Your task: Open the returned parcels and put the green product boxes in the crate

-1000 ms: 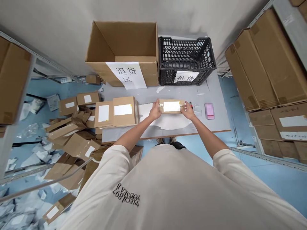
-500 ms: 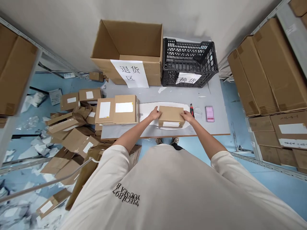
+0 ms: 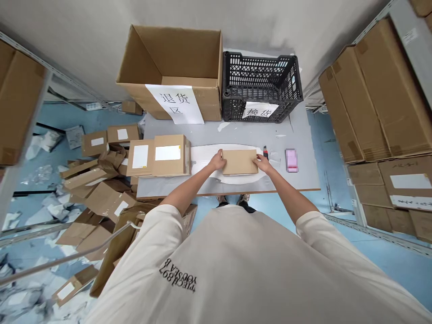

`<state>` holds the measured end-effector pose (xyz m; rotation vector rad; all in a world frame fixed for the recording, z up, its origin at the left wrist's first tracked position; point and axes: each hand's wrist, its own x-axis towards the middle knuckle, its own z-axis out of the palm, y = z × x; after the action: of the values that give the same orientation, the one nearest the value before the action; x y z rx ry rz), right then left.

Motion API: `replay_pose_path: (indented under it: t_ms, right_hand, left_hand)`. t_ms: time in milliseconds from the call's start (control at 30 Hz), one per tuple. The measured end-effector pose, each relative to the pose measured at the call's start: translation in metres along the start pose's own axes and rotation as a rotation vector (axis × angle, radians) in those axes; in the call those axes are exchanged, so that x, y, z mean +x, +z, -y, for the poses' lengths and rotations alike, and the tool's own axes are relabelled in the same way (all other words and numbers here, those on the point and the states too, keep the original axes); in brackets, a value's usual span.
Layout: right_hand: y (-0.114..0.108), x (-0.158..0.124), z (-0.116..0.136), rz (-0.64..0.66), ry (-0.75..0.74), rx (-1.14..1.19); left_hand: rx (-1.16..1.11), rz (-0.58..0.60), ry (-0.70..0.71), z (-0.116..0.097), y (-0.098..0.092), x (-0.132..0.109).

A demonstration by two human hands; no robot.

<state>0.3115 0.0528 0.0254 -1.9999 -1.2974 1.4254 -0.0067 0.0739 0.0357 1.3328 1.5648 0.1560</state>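
Between my hands is a small brown cardboard box (image 3: 239,162), its plain face turned up, above a white sheet (image 3: 205,155) on the table. My left hand (image 3: 218,160) grips the box's left end, thumb at the upper corner. On the opposite end my right hand (image 3: 262,163) holds it with closed fingers. Just beyond the right hand lies a red and black utility knife (image 3: 266,153). Two labelled cardboard boxes, a larger one (image 3: 170,164) and one beside it (image 3: 141,168), stand to the left.
A large open carton (image 3: 141,96) and a black plastic crate (image 3: 232,110) stand along the table's back, both with paper signs. A phone with a pink screen (image 3: 291,160) lies at right. Discarded boxes (image 3: 106,198) pile up on the left floor; stacked cartons (image 3: 391,94) fill the right shelf.
The box between my hands has tipped over, so its labelled front side no longer shows and a plain face is up. The view has shifted slightly; both hands keep their grip.
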Motion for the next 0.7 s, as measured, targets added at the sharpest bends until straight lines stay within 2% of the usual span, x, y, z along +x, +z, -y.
replay_pose_path:
  t_ms: [133,267,367,600,700]
  right_hand:
    - [0.001,0.008,0.000,-0.051,0.029,0.060]
    - [0.002,0.016,0.008,-0.034,0.061,0.097]
    - [0.001,0.021,0.014,-0.076,0.057,0.120]
    - [-0.014,0.034,0.023,-0.277,-0.050,0.137]
    - [-0.014,0.035,0.019,-0.297,-0.013,0.070]
  left_hand:
    - [-0.129,-0.070,-0.099,-0.003,0.000,0.005]
    - [-0.282,-0.064,-0.165,-0.007,0.003,0.009]
    - [-0.341,-0.083,-0.139,-0.014,0.002,0.008]
    - [-0.305,-0.331,-0.008,-0.040,-0.008,0.013]
    - [-0.212,-0.318,-0.031,-0.037,-0.005,0.014]
